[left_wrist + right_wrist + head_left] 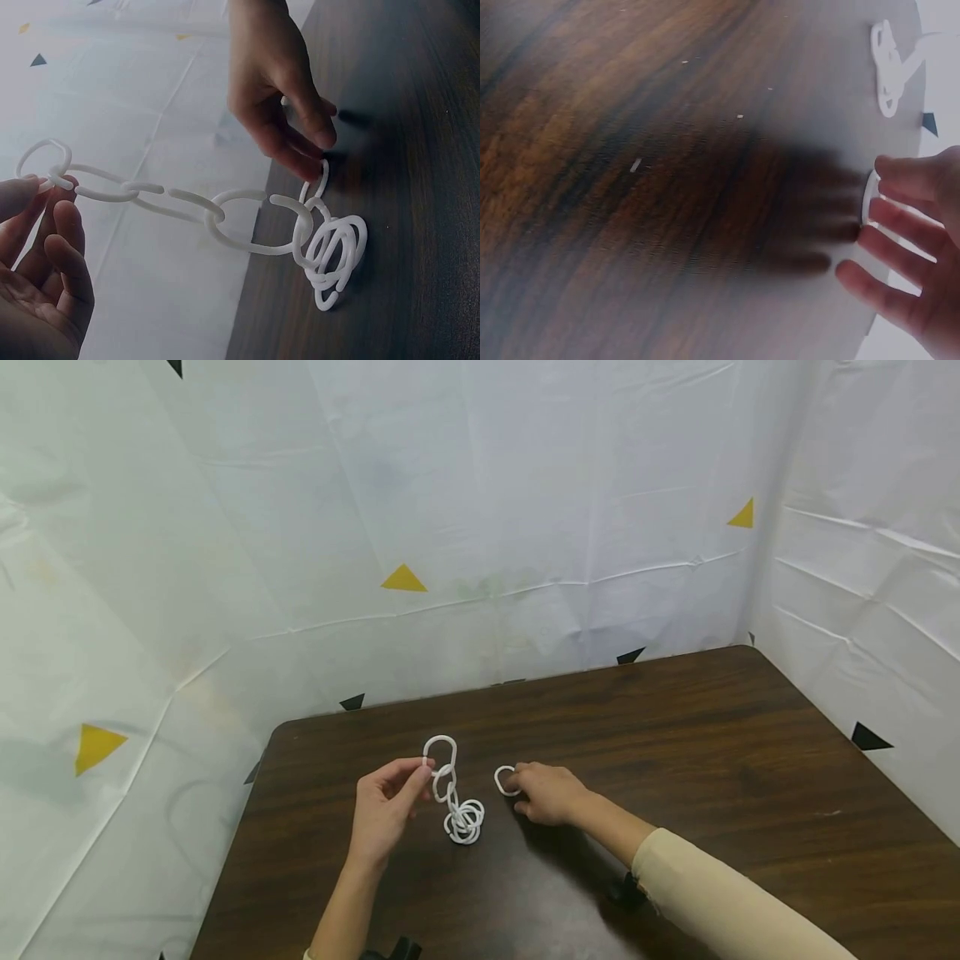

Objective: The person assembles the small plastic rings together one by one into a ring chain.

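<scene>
My left hand (382, 806) pinches the upper end of a white chain (452, 789) of plastic links between thumb and fingertips. The chain hangs from there in a slanting line, and its lower links lie in a small heap (334, 255) on the dark table. To the right of the heap, my right hand (551, 792) reaches down to the tabletop, its thumb and a finger at the near side of a separate white link (501, 779). In the right wrist view this link (868, 196) shows only partly behind the fingertips; the other fingers are spread.
The brown wood-grain table (675, 735) extends to the right and behind the hands. White sheeting (525, 485) with yellow and black triangles hangs along its back and sides. A few pale specks (635, 165) mark the tabletop.
</scene>
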Available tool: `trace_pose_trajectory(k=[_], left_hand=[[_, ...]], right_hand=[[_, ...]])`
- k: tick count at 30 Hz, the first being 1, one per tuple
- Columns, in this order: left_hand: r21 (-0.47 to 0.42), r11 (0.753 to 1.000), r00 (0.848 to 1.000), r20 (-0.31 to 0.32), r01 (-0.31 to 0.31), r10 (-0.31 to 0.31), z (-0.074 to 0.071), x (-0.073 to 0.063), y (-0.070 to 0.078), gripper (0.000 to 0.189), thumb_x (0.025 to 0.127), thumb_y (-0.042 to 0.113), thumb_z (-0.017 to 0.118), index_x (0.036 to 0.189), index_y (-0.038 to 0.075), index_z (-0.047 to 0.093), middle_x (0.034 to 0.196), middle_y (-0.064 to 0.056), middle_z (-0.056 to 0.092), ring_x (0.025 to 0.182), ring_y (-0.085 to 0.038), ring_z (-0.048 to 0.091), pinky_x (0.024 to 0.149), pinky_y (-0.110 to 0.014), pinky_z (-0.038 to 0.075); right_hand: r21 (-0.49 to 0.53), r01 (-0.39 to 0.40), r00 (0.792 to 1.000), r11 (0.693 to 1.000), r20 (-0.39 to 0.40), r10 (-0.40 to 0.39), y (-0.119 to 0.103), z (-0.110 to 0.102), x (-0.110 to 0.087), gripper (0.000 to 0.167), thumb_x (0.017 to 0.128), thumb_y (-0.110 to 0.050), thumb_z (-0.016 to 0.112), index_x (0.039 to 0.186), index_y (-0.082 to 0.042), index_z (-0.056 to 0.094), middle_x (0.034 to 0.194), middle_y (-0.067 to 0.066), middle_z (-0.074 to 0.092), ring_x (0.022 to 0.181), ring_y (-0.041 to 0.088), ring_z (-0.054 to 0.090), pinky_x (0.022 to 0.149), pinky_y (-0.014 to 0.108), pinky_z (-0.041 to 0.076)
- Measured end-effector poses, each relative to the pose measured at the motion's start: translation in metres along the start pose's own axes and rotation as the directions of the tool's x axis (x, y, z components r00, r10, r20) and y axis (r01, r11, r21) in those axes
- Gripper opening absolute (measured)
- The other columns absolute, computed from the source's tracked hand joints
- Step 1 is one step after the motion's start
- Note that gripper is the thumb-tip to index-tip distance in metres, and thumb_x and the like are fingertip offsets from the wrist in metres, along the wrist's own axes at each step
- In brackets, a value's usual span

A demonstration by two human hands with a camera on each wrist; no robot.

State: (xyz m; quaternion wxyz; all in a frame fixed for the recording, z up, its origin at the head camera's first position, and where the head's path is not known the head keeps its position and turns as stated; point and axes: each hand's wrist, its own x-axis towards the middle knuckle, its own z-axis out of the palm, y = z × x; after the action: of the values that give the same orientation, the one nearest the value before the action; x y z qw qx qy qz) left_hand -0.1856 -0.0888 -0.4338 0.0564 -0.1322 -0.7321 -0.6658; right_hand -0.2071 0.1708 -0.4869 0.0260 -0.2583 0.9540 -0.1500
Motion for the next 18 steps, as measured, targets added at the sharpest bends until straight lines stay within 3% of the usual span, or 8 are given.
trace_pose_trajectory(k=[8,13,18], left_hand=[[0.005,1.0,1.0,0.002,0.031,-0.031,-0.0006,0.0003,-0.0012,0.013,0.093,0.003,0.067,0.103,-0.003,0.072,0.095,-0.017,0.071,0.063,-0.015,0.061,0.047,-0.027,0.044],[0.005,1.0,1.0,0.007,0.02,-0.02,-0.0007,-0.0007,-0.0006,0.015,0.093,0.009,0.068,0.103,-0.001,0.073,0.095,-0.012,0.072,0.064,-0.015,0.061,0.047,-0.025,0.044],[-0.006,1.0,0.999,0.026,-0.021,0.022,-0.0009,-0.0007,-0.0033,0.017,0.093,0.015,0.07,0.102,0.001,0.073,0.096,-0.014,0.071,0.065,-0.017,0.061,0.047,-0.024,0.044]], right_hand=[[-0.106,-0.076,0.994,0.991,-0.085,0.067,0.0057,0.0057,-0.0018,0.015,0.082,-0.022,0.079,0.097,-0.024,0.078,0.088,-0.005,0.059,0.084,0.02,0.058,0.06,0.04,0.051],[-0.122,-0.082,0.987,0.989,-0.144,0.064,0.0071,0.0068,-0.0034,0.005,0.079,-0.019,0.081,0.083,-0.022,0.078,0.08,-0.006,0.058,0.078,0.018,0.056,0.058,0.037,0.05],[-0.136,-0.076,0.987,0.988,-0.148,0.056,0.0073,0.0088,-0.0032,0.012,0.079,-0.014,0.078,0.071,-0.02,0.07,0.076,-0.007,0.057,0.074,0.015,0.056,0.056,0.035,0.05]])
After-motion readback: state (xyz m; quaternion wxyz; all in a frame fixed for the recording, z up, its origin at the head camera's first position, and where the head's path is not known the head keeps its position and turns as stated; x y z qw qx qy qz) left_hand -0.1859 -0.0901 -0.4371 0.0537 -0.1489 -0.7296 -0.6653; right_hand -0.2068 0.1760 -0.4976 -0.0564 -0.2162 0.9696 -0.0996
